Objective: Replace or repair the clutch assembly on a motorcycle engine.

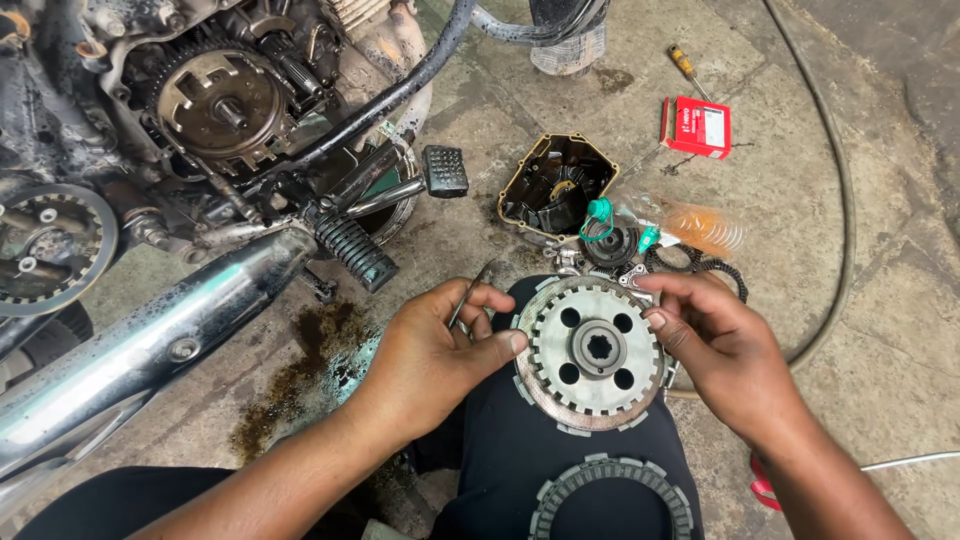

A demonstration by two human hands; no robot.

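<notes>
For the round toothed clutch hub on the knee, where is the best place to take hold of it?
Probably by its outer rim, from both sides. The clutch hub lies flat and face-up on the knee, so the left hand and right hand pinching opposite edges keep it level and its splined centre clear.

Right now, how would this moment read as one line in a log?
left hand: holds thin metal tool, thumb on clutch hub | right hand: grips hub rim | friction plate: on knee | engine: open
</notes>
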